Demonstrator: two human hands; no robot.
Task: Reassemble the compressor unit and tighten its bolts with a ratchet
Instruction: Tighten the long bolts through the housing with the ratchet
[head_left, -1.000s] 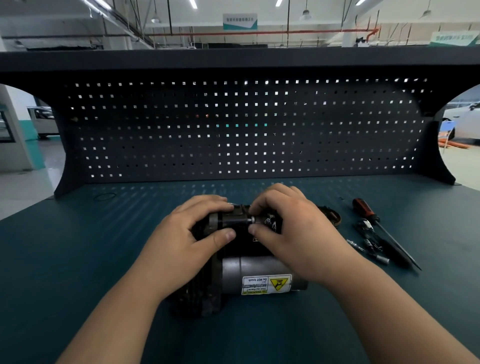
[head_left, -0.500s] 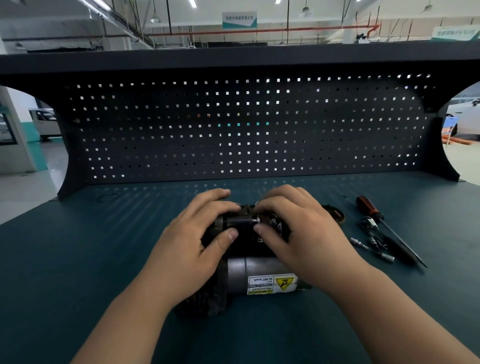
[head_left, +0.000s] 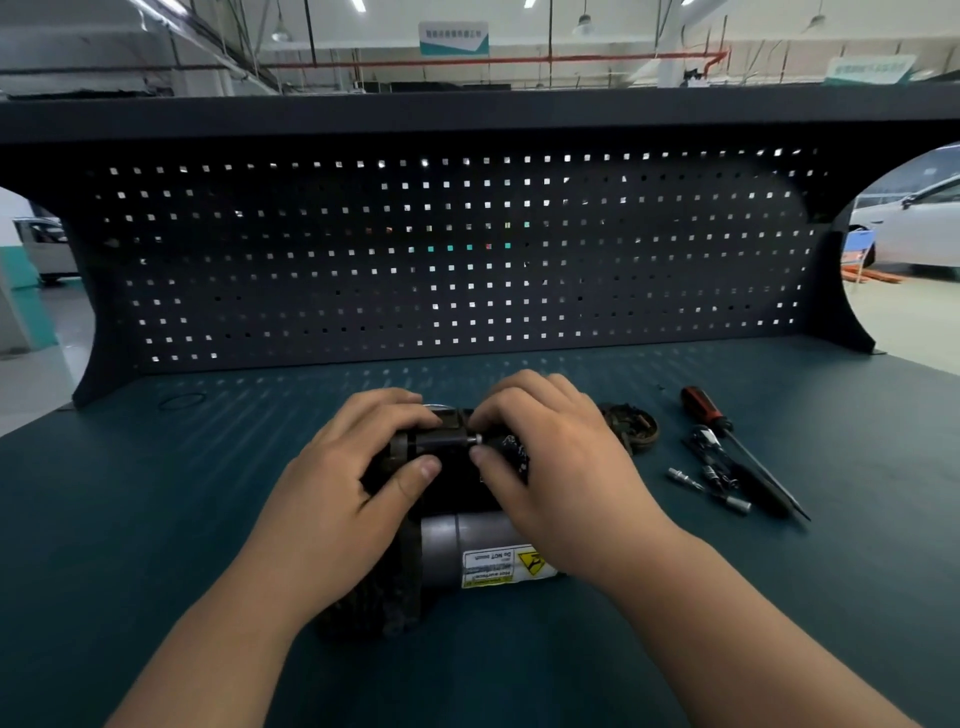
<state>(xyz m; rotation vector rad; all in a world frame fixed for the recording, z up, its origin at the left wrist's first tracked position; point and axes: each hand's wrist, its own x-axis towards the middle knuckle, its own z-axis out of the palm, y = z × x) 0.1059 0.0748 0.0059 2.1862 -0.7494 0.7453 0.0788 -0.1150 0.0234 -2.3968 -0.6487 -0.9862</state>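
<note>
left hand (head_left: 358, 480) gripping compressor (head_left: 457, 540), right hand (head_left: 558, 467) pinching bolt (head_left: 474, 440)

"Do NOT touch" on compressor label (head_left: 500, 566)

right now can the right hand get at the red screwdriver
Probably yes. The screwdriver lies on the bench just right of the right hand, with only a low brown ring part between them. The hand would first have to release the bolt it pinches.
</note>
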